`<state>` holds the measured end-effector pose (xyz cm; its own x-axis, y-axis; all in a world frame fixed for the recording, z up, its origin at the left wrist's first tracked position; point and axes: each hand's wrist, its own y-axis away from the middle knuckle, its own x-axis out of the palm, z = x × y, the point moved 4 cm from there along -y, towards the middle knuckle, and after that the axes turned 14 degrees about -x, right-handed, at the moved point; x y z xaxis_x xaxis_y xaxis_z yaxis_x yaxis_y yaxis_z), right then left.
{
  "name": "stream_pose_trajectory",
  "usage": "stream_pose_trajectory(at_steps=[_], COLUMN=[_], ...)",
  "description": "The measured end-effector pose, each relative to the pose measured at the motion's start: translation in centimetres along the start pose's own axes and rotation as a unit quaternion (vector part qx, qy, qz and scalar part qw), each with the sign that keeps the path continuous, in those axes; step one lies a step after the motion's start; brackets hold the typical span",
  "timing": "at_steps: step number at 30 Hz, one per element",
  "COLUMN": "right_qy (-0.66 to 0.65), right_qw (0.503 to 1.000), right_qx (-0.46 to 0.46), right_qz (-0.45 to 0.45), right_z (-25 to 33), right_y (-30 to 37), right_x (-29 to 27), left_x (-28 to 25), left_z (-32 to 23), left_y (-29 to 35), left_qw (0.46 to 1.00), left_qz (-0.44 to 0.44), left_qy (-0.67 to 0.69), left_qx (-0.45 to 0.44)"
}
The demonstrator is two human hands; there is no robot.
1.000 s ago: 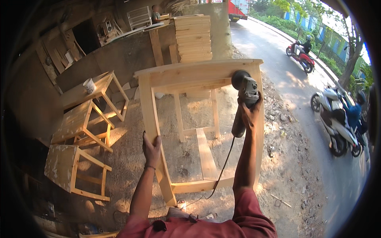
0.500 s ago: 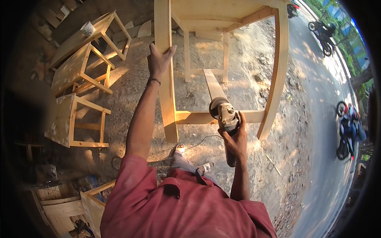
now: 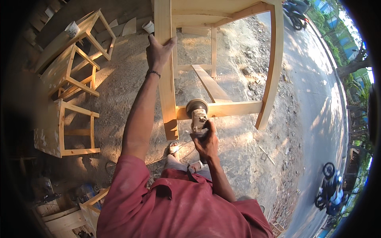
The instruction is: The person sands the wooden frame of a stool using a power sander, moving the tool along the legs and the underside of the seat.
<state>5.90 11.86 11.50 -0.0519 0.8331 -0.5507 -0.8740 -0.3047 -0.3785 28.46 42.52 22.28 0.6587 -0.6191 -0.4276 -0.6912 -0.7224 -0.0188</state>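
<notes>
In front of me a pale wooden table frame [image 3: 276, 59] stands tipped, its legs toward me and a crossbar [image 3: 238, 108] between them. My left hand [image 3: 159, 51] is closed around the broad left leg [image 3: 163, 87], thumb and fingers on either side. An angle grinder [image 3: 199, 119] is in my right hand [image 3: 207, 142], its body gripped from below. The round disc [image 3: 197, 106] at the grinder's head lies over the left part of the crossbar, close to the left leg. Whether the disc touches the wood cannot be made out.
Several wooden stools or small tables [image 3: 79, 75] lie on their sides at the left, with a white bucket [image 3: 72, 29] on the farthest. A power cord [image 3: 154, 162] trails near my feet. At the right runs a road [image 3: 313, 103] with motorcycles [image 3: 331, 190].
My right hand has carried the grinder left along the crossbar, toward the left leg. My left hand keeps its hold. The motorcycles have moved along the road.
</notes>
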Motion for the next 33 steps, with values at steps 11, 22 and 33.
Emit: stream_pose_trajectory(at_steps=[11,22,33], right_qy=[0.022,-0.028,-0.012], right_qw=[1.0,0.979,0.968], right_qx=[0.007,0.118,0.123], right_qz=[-0.018,-0.165,-0.217], right_z=[-2.2,-11.5,-14.2], right_y=[-0.7,-4.1,-5.0], right_x=[-0.7,-15.4,-19.9], left_x=[1.0,1.7,2.0], left_z=[-0.9,-1.0,-0.5], left_y=[-4.1,-4.4,-4.7], left_qw=[0.998,0.997,0.996], left_qz=[-0.043,-0.047,-0.046], left_qy=[-0.032,-0.054,-0.061], left_qx=[0.04,0.043,0.04])
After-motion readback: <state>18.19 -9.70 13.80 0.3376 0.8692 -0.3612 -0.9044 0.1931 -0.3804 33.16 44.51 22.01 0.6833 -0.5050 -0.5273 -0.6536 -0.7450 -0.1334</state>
